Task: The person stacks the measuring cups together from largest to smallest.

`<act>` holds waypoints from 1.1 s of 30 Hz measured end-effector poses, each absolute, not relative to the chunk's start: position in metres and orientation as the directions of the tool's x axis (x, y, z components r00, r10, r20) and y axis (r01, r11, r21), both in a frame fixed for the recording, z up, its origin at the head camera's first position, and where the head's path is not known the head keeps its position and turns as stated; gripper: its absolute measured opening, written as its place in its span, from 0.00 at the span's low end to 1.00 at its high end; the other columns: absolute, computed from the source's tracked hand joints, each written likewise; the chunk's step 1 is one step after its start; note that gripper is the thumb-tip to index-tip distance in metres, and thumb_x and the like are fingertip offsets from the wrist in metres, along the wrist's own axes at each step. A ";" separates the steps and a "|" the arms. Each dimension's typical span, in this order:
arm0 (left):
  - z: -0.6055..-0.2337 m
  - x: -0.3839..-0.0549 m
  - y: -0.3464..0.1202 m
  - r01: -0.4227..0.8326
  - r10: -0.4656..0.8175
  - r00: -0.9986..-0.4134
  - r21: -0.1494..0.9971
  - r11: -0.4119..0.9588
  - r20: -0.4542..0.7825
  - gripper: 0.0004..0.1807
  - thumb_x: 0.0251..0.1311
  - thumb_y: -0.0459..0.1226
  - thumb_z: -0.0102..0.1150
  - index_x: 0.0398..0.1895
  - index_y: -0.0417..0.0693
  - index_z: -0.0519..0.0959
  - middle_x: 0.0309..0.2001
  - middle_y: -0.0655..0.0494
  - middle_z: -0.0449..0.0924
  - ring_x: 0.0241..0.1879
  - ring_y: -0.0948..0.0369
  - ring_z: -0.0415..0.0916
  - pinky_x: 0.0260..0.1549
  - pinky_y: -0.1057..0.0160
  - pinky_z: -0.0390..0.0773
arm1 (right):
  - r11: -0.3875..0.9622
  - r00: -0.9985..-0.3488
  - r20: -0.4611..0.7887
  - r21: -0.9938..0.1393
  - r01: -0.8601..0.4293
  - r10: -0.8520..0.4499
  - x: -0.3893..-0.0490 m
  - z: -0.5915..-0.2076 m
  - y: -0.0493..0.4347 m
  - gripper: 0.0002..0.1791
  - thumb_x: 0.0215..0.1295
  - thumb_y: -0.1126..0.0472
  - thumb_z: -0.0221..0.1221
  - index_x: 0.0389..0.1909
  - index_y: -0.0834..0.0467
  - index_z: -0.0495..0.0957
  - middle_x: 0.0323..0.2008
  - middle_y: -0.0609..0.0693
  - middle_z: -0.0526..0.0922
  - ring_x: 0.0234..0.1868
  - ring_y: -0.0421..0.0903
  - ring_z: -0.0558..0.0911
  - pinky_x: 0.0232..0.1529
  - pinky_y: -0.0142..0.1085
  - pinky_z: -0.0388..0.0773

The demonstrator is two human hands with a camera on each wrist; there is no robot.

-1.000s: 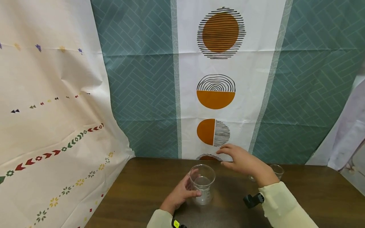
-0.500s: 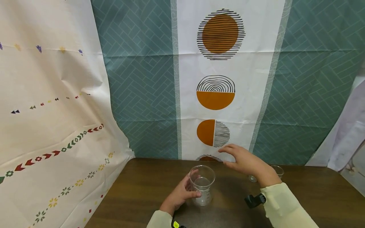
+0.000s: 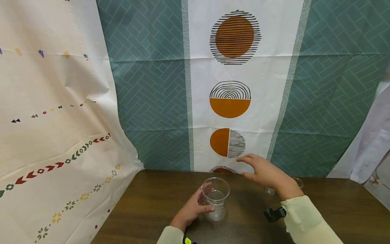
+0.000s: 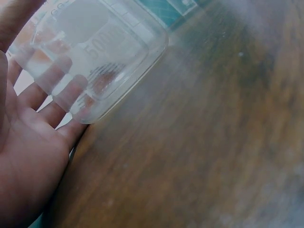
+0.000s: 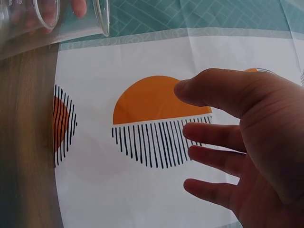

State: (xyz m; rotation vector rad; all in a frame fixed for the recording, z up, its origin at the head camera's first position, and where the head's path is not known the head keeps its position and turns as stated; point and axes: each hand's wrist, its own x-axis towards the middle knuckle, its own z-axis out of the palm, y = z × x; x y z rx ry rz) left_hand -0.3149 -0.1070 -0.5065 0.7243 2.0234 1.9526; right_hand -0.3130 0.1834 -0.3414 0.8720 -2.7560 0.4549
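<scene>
A clear glass beaker (image 3: 217, 206) stands upright on the brown table. My left hand (image 3: 192, 207) grips its left side, thumb in front and fingers behind the glass. The left wrist view shows the fingers through the beaker (image 4: 107, 52), which bears a faint "500" mark. A second ring shows inside it; I cannot tell whether this is a smaller vessel or a liquid surface. My right hand (image 3: 268, 173) is raised to the right of the beaker, holding nothing. Its thumb and fingers are spread apart in the right wrist view, in front of the cloth.
Behind the right wrist, a small clear glass piece (image 3: 270, 191) stands on the table (image 3: 158, 203), with another glass rim (image 3: 300, 183) mostly hidden by the forearm. A patterned hanging cloth (image 3: 152, 84) rises at the back. Cream cloth (image 3: 61, 142) drapes along the left.
My right hand has drifted slightly right, uncovering more of the small glass piece and covering more of the other rim. The left hand and beaker stay in place.
</scene>
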 end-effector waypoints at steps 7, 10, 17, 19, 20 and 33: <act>-0.507 -0.315 -0.107 0.187 0.500 -0.850 0.982 -0.008 0.166 0.45 0.55 0.41 0.70 0.73 0.61 0.57 0.72 0.49 0.61 0.72 0.52 0.58 0.69 0.50 0.61 | 0.789 -0.814 0.293 -0.230 -0.570 -0.502 -0.314 -0.344 0.191 0.24 0.63 0.57 0.62 0.61 0.55 0.74 0.60 0.56 0.75 0.60 0.58 0.74 0.59 0.55 0.71; -0.508 -0.315 -0.106 0.183 0.497 -0.852 0.983 -0.005 0.161 0.44 0.55 0.41 0.70 0.73 0.61 0.57 0.72 0.49 0.61 0.72 0.52 0.58 0.69 0.50 0.61 | 0.794 -0.818 0.291 -0.231 -0.563 -0.496 -0.314 -0.345 0.194 0.25 0.63 0.57 0.61 0.61 0.55 0.73 0.60 0.56 0.75 0.60 0.58 0.74 0.59 0.56 0.71; -0.509 -0.315 -0.106 0.190 0.497 -0.851 0.982 -0.012 0.170 0.45 0.54 0.41 0.71 0.73 0.61 0.57 0.72 0.48 0.61 0.73 0.52 0.58 0.69 0.49 0.61 | 0.790 -0.813 0.309 -0.231 -0.568 -0.494 -0.315 -0.346 0.199 0.25 0.63 0.58 0.61 0.61 0.56 0.73 0.60 0.58 0.75 0.59 0.58 0.74 0.58 0.56 0.71; -0.509 -0.316 -0.106 0.189 0.498 -0.850 0.982 -0.015 0.171 0.45 0.54 0.40 0.71 0.73 0.60 0.57 0.72 0.48 0.61 0.73 0.52 0.58 0.69 0.50 0.61 | 0.788 -0.808 0.320 -0.229 -0.572 -0.494 -0.315 -0.346 0.201 0.25 0.63 0.58 0.61 0.61 0.57 0.73 0.59 0.58 0.75 0.59 0.58 0.75 0.58 0.56 0.72; -0.510 -0.316 -0.106 0.188 0.499 -0.850 0.982 -0.015 0.170 0.45 0.54 0.40 0.71 0.73 0.61 0.57 0.72 0.48 0.61 0.73 0.52 0.58 0.69 0.50 0.61 | 0.788 -0.809 0.322 -0.229 -0.571 -0.492 -0.315 -0.347 0.202 0.25 0.63 0.58 0.61 0.61 0.57 0.73 0.59 0.58 0.75 0.59 0.58 0.75 0.58 0.56 0.72; -0.508 -0.316 -0.107 0.191 0.515 -0.838 0.981 -0.029 0.179 0.50 0.53 0.41 0.71 0.75 0.49 0.52 0.74 0.40 0.56 0.73 0.52 0.57 0.69 0.52 0.61 | 0.795 -0.812 0.327 -0.227 -0.563 -0.482 -0.319 -0.347 0.208 0.25 0.63 0.57 0.61 0.62 0.58 0.73 0.59 0.59 0.75 0.58 0.60 0.75 0.57 0.57 0.72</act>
